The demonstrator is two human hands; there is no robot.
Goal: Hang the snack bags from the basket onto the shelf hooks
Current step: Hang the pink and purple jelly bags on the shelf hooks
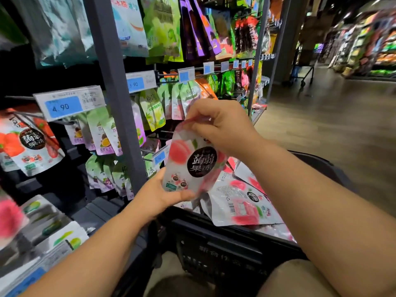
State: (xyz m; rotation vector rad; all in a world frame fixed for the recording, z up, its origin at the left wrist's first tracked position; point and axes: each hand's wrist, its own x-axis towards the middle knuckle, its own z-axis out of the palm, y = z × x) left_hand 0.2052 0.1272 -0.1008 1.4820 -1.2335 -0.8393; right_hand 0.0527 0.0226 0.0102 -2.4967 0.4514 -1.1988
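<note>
The peach jelly bag [192,161] hangs upright between both hands, above the near left corner of the black basket [214,239]. Its long axis runs nearly vertical, with the top leaning slightly left. The right hand [220,123] pinches the top edge, fingers curled over the spot where a hang hole would sit, so the hole cannot be seen. The left hand [162,194] grips the lower left corner, thumb across the front. The shelf hooks lie to the left of and beyond the bag, so the right hand at the top seems the one to steer it on. The nearest hook, carrying a small price tag [159,157], pokes out just beside the bag's left edge; higher up hang green plum jelly bags [152,108]. A grey upright post [115,93] stands between this bay and the left one, where strawberry jelly bags [30,144] hang under the 4.90 price tag [68,105]. More peach bags [242,202] lie flat in the basket, below and right of the held one.
</note>
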